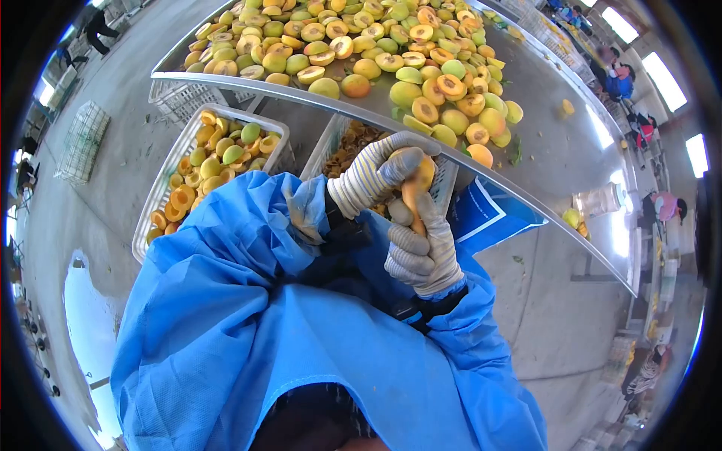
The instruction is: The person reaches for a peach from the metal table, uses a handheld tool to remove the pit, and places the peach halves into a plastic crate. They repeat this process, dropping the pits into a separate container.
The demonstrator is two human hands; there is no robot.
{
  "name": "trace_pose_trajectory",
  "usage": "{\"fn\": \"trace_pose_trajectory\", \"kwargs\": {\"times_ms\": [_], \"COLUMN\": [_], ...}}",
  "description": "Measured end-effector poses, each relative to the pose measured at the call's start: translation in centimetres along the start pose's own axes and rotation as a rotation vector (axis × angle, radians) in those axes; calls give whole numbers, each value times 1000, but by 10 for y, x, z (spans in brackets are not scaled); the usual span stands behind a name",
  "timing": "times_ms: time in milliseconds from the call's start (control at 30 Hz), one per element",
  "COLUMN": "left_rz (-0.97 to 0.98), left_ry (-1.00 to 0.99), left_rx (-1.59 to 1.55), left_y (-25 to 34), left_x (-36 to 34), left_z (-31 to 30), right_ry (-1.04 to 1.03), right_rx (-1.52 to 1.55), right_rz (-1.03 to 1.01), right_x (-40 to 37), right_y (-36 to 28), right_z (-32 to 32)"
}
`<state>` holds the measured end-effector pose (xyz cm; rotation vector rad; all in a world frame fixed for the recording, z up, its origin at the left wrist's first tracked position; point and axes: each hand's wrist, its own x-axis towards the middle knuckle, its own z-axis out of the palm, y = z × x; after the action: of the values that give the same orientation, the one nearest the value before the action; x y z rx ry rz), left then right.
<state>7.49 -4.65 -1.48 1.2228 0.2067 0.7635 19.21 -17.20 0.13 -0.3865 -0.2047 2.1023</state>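
Left hand and right hand both clamped on one orange fruit. Tabletop, upper frame, piled with fruit halves; crate at left.

Gloved fingers hide most of the held fruit.

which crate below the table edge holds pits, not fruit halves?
The crate directly under the left hand: it is filled with brown pits. The neighbouring crate, farther from the hands, holds yellow and orange fruit halves.
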Motion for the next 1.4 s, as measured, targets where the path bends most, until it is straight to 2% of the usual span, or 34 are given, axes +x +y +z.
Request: {"fn": "trace_pose_trajectory", "kwargs": {"times_ms": [33, 167, 267, 300, 400, 433, 567, 633, 733, 867, 967, 1067, 1100, 1300, 1400], "left_rz": [24, -60, 16, -24, -21, -10, -25, 0, -5, -114, -124, -101, -91, -108, -152], "left_ry": [15, -143, 2, 111, 144, 111, 87, 200, 271, 274, 223, 191, 191, 128, 196], "left_rx": [-15, -77, -177, -236, -238, -220, -241, -284, -347, -327, -353, -337, -326, -345, -440], "left_y": [-2, 8, -8, -14, -18, -14, -11, -12, -15, -38, -31, -21, -18, -20, -22], "left_x": [1, 6, 5, 5, 3, 3, 3, 0, 1, 8, 7, 4, 3, 5, 6], "left_z": [3, -1, 7, 11, 13, 14, 14, 22, 25, 7, 10, 13, 15, 13, 17], "right_ry": [-6, -48, 207, 335, 321, 237, 186, 198, 399, 524, 502, 213, 180, 133, 251], "right_rx": [-4, -20, -253, -377, -329, -285, -236, -251, -427, -511, -491, -234, -181, -137, -244], "right_rz": [-5, 6, -126, -191, -204, -200, -191, -209, -253, -258, -206, -130, -137, -117, -174], "right_x": [-2, -6, -4, 0, 1, -1, -1, 4, 7, 8, 3, 0, 0, -1, 2], "right_y": [-2, -5, 1, 5, 6, 4, 5, 9, 12, 11, 6, 0, 2, 2, 6], "right_z": [0, -2, 6, 15, 11, 8, 10, 9, 17, 17, 19, 7, 8, 6, 9]}}
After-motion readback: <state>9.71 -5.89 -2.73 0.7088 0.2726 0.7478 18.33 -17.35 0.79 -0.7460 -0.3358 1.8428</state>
